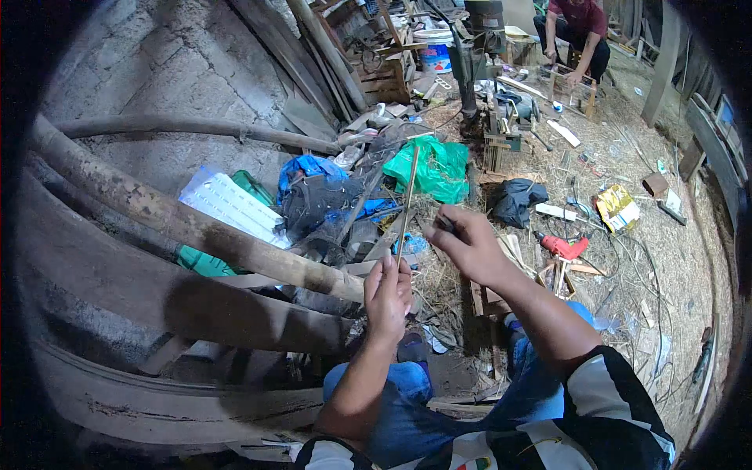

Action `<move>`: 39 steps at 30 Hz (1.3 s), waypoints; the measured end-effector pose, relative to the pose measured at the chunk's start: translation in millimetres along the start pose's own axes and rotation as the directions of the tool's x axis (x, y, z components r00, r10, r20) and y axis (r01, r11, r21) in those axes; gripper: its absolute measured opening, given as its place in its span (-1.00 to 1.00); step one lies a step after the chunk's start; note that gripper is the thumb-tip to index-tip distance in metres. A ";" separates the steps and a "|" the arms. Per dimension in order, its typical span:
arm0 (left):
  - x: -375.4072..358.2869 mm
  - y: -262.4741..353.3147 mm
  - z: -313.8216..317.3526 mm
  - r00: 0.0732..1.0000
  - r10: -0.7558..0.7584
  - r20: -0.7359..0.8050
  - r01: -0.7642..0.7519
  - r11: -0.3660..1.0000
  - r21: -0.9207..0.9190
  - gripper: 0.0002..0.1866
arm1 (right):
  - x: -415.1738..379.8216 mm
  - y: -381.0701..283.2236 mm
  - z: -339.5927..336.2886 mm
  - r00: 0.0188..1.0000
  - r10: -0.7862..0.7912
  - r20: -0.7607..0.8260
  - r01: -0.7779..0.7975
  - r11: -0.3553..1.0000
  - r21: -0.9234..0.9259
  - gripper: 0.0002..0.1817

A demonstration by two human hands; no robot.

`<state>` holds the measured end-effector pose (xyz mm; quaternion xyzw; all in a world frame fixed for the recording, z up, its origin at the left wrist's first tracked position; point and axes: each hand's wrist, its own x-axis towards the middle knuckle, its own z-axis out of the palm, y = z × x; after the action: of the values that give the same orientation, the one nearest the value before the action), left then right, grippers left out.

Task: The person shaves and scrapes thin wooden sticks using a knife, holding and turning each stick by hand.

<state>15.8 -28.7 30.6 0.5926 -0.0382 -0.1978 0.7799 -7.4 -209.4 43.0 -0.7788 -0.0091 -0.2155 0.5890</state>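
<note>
My left hand [388,298] is closed on the lower end of a thin wooden stick [408,200], which points up and slightly tilts to the right. Just right of the stick, my right hand [473,247] has its fingers curled around a small dark object [446,224]; its kind is mostly hidden by the fingers. The right hand looks apart from the stick. Behind the stick's upper part lies a green plastic bag [439,168].
A curved wooden pole [188,215] and heavy boards run along my left. A red power drill [562,246] with its cord, a black bag [518,200] and a yellow packet [617,208] lie on the littered floor. Another person [576,35] crouches at the back right.
</note>
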 end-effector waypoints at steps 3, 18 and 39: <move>3.4 -3.9 -2.4 0.999 0.017 0.039 -0.016 1.000 -0.024 -0.60 | -2.8 2.9 3.7 0.995 -0.100 0.026 0.103 0.960 -0.262 -0.79; 3.4 -20.3 8.1 0.962 0.248 0.117 -0.261 0.960 0.104 -0.64 | -8.7 12.2 15.7 0.990 -0.119 0.082 0.142 0.699 -0.701 -0.74; 1.7 -45.6 31.8 0.996 0.022 0.090 0.002 0.966 -0.257 -0.70 | 0.6 36.8 8.6 0.998 -0.020 0.062 0.061 0.611 -0.789 -0.80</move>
<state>-4.0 -68.3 -3.2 0.4766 -0.0511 -0.2245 0.8484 5.8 -212.9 7.8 -0.9631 0.0553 -0.1922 0.1802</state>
